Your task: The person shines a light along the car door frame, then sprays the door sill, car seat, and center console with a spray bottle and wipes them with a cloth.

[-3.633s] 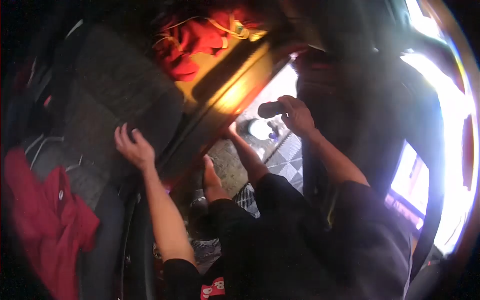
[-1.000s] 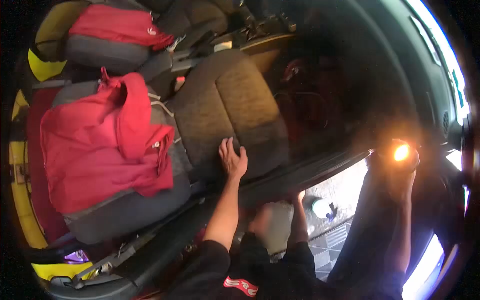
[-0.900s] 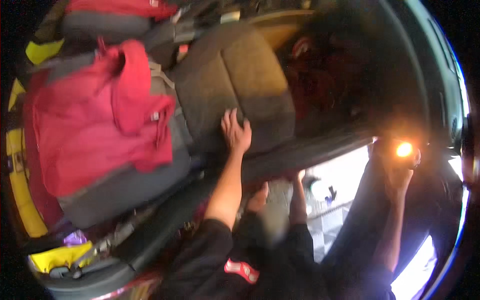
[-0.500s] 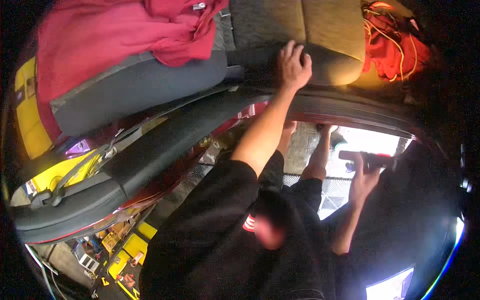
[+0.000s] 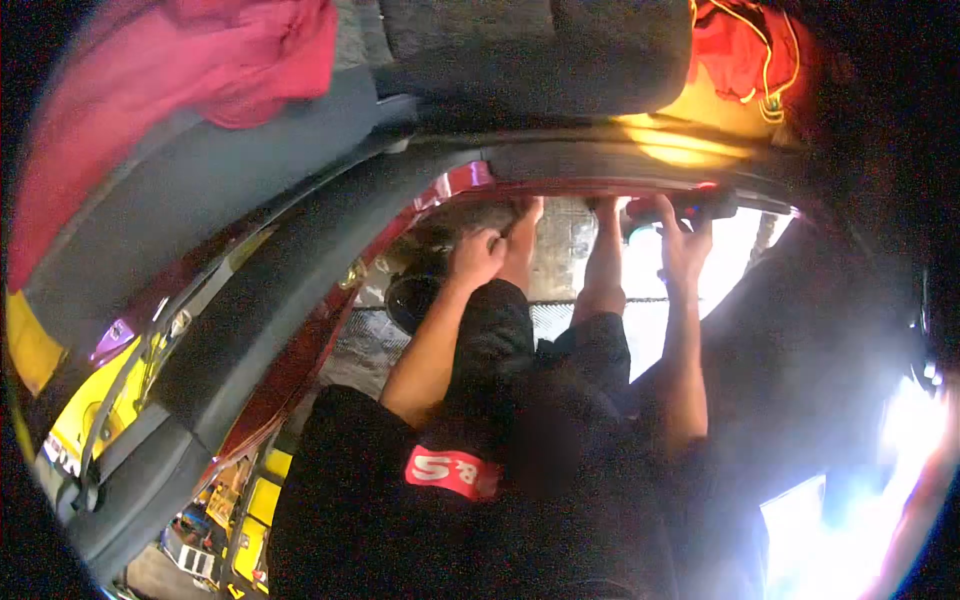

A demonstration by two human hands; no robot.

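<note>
My left hand (image 5: 478, 258) is raised in front of my left leg, inside the open car doorway. Its fingers are curled in, and what they hold, if anything, is hidden. My right hand (image 5: 685, 245) grips a dark, bar-shaped handheld light (image 5: 690, 205) with a red spot on it, close under the door sill (image 5: 560, 150). A yellow patch of light falls on the sill beyond it. Farther in stands the dark car seat (image 5: 530, 60), apart from both hands.
A red cloth (image 5: 180, 110) drapes over the seat on the left. Red fabric with yellow cords (image 5: 745, 50) lies at the upper right. The car door pillar (image 5: 230, 310) curves along the left. Yellow tool storage (image 5: 255, 520) stands at the lower left.
My left hand has drawn back from the seat to in front of my legs, its fingers now curled. The handheld light appears higher in view, and its yellow patch moved from seat to sill.
</note>
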